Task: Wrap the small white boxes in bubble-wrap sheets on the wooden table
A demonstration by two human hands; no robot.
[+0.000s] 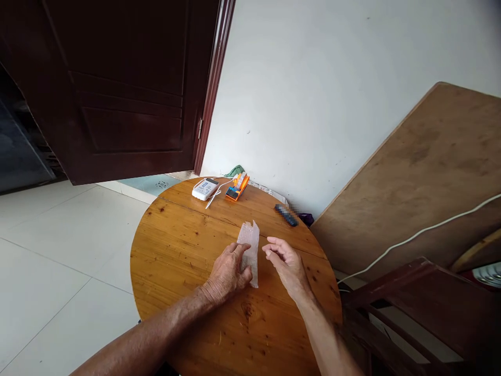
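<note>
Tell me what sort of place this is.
Probably a room in a home: a round wooden table stands near a plain white wall, with a dark panelled door and a pale tiled floor to its left.

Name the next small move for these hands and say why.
Probably bring the right hand in to the right edge of the translucent sheet: the left hand already lies over the sheet, while the right is raised just beside it, apart from that edge.
</note>
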